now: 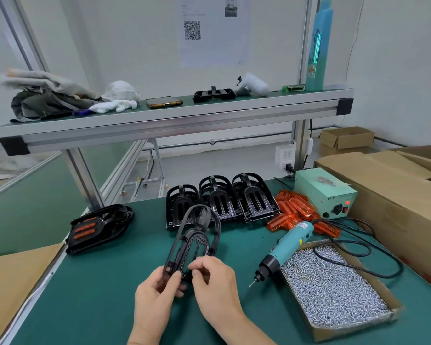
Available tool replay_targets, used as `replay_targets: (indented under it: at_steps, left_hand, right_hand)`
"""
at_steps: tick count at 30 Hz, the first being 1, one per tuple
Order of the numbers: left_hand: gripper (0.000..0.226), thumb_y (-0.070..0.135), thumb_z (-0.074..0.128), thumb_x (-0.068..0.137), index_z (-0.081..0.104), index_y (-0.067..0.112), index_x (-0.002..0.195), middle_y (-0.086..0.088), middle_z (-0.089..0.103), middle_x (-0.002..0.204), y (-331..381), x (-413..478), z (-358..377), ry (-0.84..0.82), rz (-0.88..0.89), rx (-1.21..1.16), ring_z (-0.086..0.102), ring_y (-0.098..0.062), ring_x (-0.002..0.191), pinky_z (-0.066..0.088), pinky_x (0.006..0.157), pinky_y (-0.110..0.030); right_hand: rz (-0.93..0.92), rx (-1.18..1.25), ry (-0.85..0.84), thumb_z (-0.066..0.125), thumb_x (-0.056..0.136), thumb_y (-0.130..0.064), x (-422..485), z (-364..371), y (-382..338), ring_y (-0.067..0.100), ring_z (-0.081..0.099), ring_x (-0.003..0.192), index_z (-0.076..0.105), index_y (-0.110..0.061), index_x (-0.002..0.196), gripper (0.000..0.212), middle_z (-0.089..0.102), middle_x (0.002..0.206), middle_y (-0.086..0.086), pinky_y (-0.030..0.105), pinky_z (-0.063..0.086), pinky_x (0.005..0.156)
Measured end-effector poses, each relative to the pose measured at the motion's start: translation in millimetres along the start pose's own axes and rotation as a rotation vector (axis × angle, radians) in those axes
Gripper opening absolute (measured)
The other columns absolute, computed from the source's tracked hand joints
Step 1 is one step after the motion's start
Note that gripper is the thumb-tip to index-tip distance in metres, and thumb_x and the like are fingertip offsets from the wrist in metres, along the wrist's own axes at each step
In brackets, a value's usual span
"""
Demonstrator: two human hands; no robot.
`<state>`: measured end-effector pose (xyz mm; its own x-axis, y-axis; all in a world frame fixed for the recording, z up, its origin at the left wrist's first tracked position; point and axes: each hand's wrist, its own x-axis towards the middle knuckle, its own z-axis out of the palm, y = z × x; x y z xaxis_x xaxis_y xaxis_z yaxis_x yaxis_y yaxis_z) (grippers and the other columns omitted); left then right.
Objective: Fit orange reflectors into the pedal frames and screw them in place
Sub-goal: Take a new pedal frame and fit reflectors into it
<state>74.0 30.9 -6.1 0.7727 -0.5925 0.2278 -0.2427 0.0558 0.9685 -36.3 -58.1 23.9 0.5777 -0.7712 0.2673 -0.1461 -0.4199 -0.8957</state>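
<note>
A black pedal frame [194, 241] is held tilted above the green table, its near end in both hands. My left hand [157, 292] grips its lower left corner, thumb on top. My right hand [215, 285] pinches the lower right end with curled fingers. Three empty black frames [222, 201] stand in a row behind it. A frame with two orange reflectors [97, 229] fitted lies at the left. Loose orange reflectors [294, 212] are piled at the right. A teal electric screwdriver [284, 247] rests on the edge of the cardboard tray [353, 334] holding silver screws [334, 285].
A pale green power box [326, 192] with a lit red lamp stands behind the reflectors, its black cable [373, 270] looping over the tray. Large cardboard boxes [393, 185] line the right edge. An aluminium shelf [179, 120] overhead carries rags, a phone and another pedal.
</note>
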Motion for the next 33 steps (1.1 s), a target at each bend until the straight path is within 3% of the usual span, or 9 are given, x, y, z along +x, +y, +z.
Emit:
replay_targets:
  at_steps: [8, 10, 13, 16, 19, 24, 27, 30, 33]
  left_hand:
    - [0.016, -0.005, 0.059, 0.094, 0.072, 0.004, 0.095, -0.018, 0.074, 0.077, 1.8, -0.6, 0.3, 0.007, -0.059, -0.117, 0.072, -0.033, 0.071, 0.059, 0.062, -0.025]
    - [0.016, -0.004, 0.060, 0.094, 0.072, 0.007, 0.095, -0.017, 0.075, 0.078, 0.1, -0.4, 0.4, 0.025, -0.052, -0.107, 0.073, -0.032, 0.072, 0.059, 0.063, -0.023]
    - [0.021, -0.005, 0.061, 0.093, 0.071, 0.013, 0.097, -0.010, 0.077, 0.081, -0.4, -0.6, 2.1, 0.070, 0.005, -0.055, 0.074, -0.026, 0.074, 0.058, 0.070, -0.021]
    - [0.028, -0.002, 0.063, 0.093, 0.070, 0.025, 0.098, -0.001, 0.077, 0.082, 0.1, -2.2, 1.4, 0.136, 0.060, 0.038, 0.075, -0.016, 0.078, 0.055, 0.079, -0.020]
    - [0.027, 0.009, 0.068, 0.091, 0.068, 0.036, 0.094, 0.008, 0.073, 0.082, 1.5, -3.6, -3.7, 0.208, 0.111, 0.199, 0.066, -0.004, 0.075, 0.046, 0.072, -0.008]
    - [0.029, -0.006, 0.068, 0.087, 0.067, 0.021, 0.096, 0.000, 0.067, 0.095, 2.3, -3.0, -9.1, 0.303, 0.184, 0.321, 0.058, 0.004, 0.083, 0.037, 0.077, 0.002]
    - [0.030, -0.007, 0.068, 0.086, 0.067, 0.021, 0.095, 0.001, 0.066, 0.094, 1.3, -1.7, -10.6, 0.300, 0.153, 0.324, 0.059, 0.002, 0.083, 0.038, 0.077, 0.002]
    - [0.038, -0.010, 0.066, 0.086, 0.066, 0.027, 0.092, 0.002, 0.068, 0.097, 1.9, -0.4, -12.1, 0.290, 0.110, 0.254, 0.063, 0.004, 0.087, 0.040, 0.082, 0.001]
    - [0.040, -0.013, 0.062, 0.087, 0.068, 0.026, 0.094, 0.000, 0.069, 0.102, 2.5, -0.5, -12.4, 0.244, 0.084, 0.226, 0.064, 0.004, 0.093, 0.042, 0.086, 0.000]
  right_hand:
    - [-0.176, -0.027, 0.061, 0.056, 0.090, 0.003, -13.2, 5.5, 8.7, 0.006, 0.062, 0.111, 0.076, -0.009, 0.099, 0.025, 0.066, 0.119, -0.006, 0.018, 0.046, 0.099]
    - [-0.199, -0.029, 0.049, 0.054, 0.090, 0.003, -16.1, 7.9, 9.7, 0.006, 0.060, 0.119, 0.076, -0.008, 0.104, 0.028, 0.061, 0.128, -0.009, 0.012, 0.042, 0.102]
    - [-0.208, 0.035, 0.069, 0.055, 0.092, 0.002, -18.6, 9.8, 11.5, 0.002, 0.056, 0.126, 0.073, -0.009, 0.110, 0.028, 0.049, 0.146, -0.006, 0.020, 0.044, 0.104]
    - [-0.175, 0.183, 0.154, 0.056, 0.092, -0.003, -16.9, 7.5, 9.8, 0.010, 0.064, 0.111, 0.060, -0.021, 0.122, 0.034, 0.050, 0.140, -0.002, 0.021, 0.049, 0.093]
    - [-0.051, 0.313, 0.206, 0.061, 0.094, -0.014, -14.3, 5.0, 7.3, 0.013, 0.062, 0.107, 0.039, -0.035, 0.134, 0.051, 0.053, 0.128, -0.001, 0.019, 0.049, 0.088]
    - [-0.143, 0.117, 0.332, 0.058, 0.086, 0.002, -16.6, 6.3, 9.0, 0.011, 0.041, 0.136, 0.027, -0.015, 0.153, 0.076, 0.032, 0.150, -0.002, 0.023, 0.038, 0.106]
    - [-0.275, -0.127, 0.360, 0.061, 0.079, 0.001, -17.4, 4.5, 9.6, 0.010, 0.033, 0.139, 0.044, -0.023, 0.148, 0.075, 0.033, 0.153, -0.005, 0.029, 0.027, 0.113]
    - [-0.384, -0.313, 0.308, 0.065, 0.069, 0.002, -16.8, 3.8, 11.0, 0.019, 0.041, 0.127, 0.065, -0.023, 0.128, 0.064, 0.049, 0.144, 0.002, 0.034, 0.031, 0.103]
    - [-0.457, -0.423, 0.270, 0.062, 0.072, -0.005, -19.0, 5.4, 10.6, 0.021, 0.048, 0.120, 0.070, -0.021, 0.116, 0.048, 0.059, 0.132, -0.002, 0.035, 0.033, 0.098]
